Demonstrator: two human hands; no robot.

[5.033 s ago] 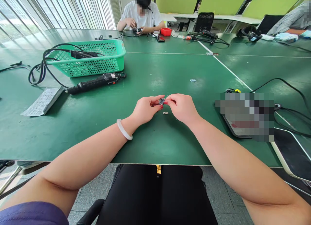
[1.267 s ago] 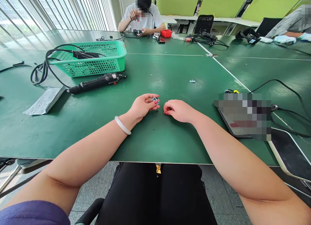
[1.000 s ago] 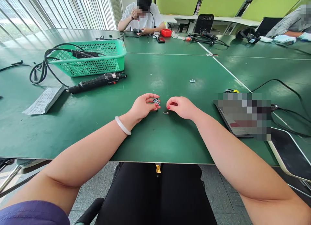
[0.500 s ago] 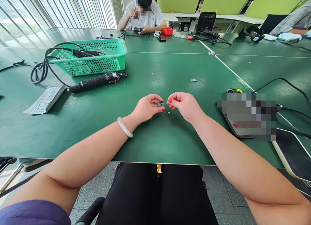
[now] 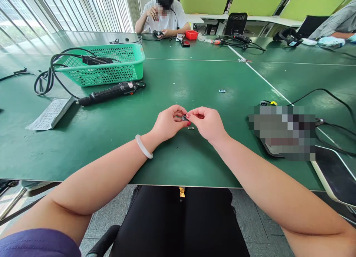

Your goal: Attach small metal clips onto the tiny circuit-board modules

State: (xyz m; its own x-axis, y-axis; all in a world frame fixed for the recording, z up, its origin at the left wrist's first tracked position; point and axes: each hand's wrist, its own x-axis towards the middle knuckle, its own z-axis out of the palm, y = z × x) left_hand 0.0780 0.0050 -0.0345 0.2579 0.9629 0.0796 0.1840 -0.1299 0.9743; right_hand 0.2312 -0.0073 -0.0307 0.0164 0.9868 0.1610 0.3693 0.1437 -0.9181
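Observation:
Between the thumb and fingers of my left hand (image 5: 169, 122) is a small grey electronic part (image 5: 184, 118), perhaps a little circuit board; most of it is covered by fingertips. My right hand (image 5: 208, 123) is pinched, its thumb and forefinger meeting the part at its right side. Whether those fingertips also hold something tiny, I cannot tell. Just below the hands, a small flat rectangular piece (image 5: 191, 128) lies on the green table (image 5: 178, 164). Farther off to the right lies another small light-blue piece (image 5: 221, 91).
At left are a green basket (image 5: 111, 77) with cables, a black electric screwdriver (image 5: 111, 93) and a paper-covered block (image 5: 51, 114). A blurred-out device (image 5: 283, 133) and a phone (image 5: 336, 172) lie at right. Across the table sits a person (image 5: 164, 18) near a red box (image 5: 191, 35).
My right hand has moved left, and its fingertips now touch the part in my left hand. My left hand has hardly moved.

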